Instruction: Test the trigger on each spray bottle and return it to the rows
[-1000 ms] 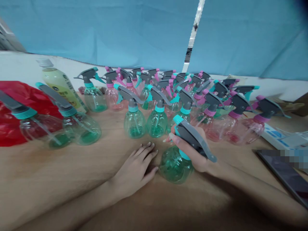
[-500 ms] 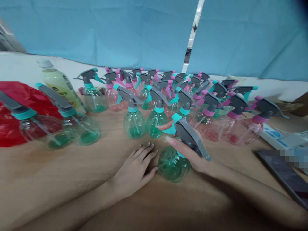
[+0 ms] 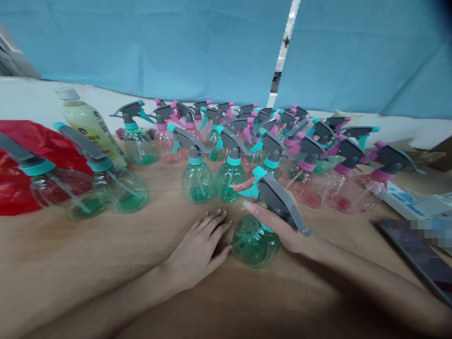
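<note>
My right hand (image 3: 278,225) grips the grey trigger head (image 3: 278,201) of a green-tinted plastic spray bottle (image 3: 252,245), which stands on the wooden table (image 3: 88,249) in front of the rows. The fingers wrap around the head, and the hand hides the bottle's neck. My left hand (image 3: 199,245) lies flat on the table, holding nothing, its fingers spread. Its fingertips are right beside the bottle's left side, and I cannot tell whether they touch it.
Several green (image 3: 197,184) and pink (image 3: 363,194) spray bottles stand crowded ahead. Two more lie left, by a red plastic bag (image 3: 17,188) and a yellow-labelled bottle (image 3: 88,127). A dark tablet (image 3: 413,249) lies right, by a white box (image 3: 402,200). Blue cloth (image 3: 141,47) hangs behind.
Between the oldest frame and the middle one, my right hand shifted its hold, and the spray head turned and moved down. Since then almost nothing has changed. My left hand has stayed put.
</note>
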Action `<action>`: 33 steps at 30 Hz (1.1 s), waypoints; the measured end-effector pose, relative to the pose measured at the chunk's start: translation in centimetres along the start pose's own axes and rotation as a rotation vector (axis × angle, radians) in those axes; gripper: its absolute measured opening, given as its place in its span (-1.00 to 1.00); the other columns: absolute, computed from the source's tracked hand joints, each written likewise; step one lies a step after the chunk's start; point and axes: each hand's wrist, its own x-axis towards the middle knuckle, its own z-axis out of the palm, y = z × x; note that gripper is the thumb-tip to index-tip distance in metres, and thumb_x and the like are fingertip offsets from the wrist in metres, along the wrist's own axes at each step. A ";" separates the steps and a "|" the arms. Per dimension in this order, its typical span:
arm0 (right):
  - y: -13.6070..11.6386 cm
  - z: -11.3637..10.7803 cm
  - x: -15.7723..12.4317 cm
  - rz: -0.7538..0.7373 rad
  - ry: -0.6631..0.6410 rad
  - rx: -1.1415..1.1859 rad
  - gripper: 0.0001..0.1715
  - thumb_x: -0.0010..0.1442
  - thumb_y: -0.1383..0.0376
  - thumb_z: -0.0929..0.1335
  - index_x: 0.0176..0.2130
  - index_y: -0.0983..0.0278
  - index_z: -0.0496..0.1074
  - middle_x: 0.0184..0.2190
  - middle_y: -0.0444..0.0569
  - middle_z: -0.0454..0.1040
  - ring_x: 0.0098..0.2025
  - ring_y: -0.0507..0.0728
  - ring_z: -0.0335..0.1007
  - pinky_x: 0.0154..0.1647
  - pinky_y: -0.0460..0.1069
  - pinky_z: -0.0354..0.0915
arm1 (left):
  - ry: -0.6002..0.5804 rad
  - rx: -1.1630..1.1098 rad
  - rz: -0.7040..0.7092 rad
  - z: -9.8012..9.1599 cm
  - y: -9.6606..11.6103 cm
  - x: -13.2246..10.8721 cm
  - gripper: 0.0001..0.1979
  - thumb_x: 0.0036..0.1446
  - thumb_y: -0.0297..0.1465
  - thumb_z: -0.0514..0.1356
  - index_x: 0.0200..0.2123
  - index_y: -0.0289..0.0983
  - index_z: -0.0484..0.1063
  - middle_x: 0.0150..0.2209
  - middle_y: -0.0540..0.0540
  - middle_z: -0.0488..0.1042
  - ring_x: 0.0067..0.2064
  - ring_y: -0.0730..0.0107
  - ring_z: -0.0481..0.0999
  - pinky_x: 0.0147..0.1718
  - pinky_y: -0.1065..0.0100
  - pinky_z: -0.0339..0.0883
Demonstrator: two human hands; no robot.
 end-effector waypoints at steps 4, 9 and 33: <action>0.1 0.0 0.0 -0.009 -0.006 0.029 -0.79 0.17 0.23 0.35 -0.16 0.20 0.33 -0.52 -0.19 0.36 -0.50 0.02 0.31 -0.49 -0.05 0.24 | 0.011 -0.022 0.001 -0.1 0.1 0.0 -0.55 0.28 -0.28 0.08 0.17 -0.35 0.22 0.18 -0.27 0.30 0.23 0.06 0.21 0.15 0.02 0.13; 0.0 -0.1 0.0 0.006 -0.004 0.008 -0.79 0.17 0.21 0.35 -0.16 0.18 0.34 -0.54 -0.21 0.35 -0.51 0.02 0.31 -0.50 -0.04 0.23 | 0.018 -0.035 -0.006 -0.1 0.1 0.0 -0.55 0.27 -0.28 0.08 0.17 -0.32 0.22 0.18 -0.25 0.29 0.23 0.07 0.21 0.15 0.03 0.13; 0.1 0.0 0.1 0.001 -0.007 0.005 -0.83 0.18 0.23 0.34 -0.18 0.17 0.34 -0.58 -0.23 0.26 -0.58 0.00 0.19 -0.55 -0.04 0.19 | 0.026 -0.035 0.002 0.1 0.0 -0.1 -0.54 0.28 -0.28 0.08 0.20 -0.29 0.19 0.19 -0.23 0.29 0.24 0.06 0.19 0.15 0.02 0.11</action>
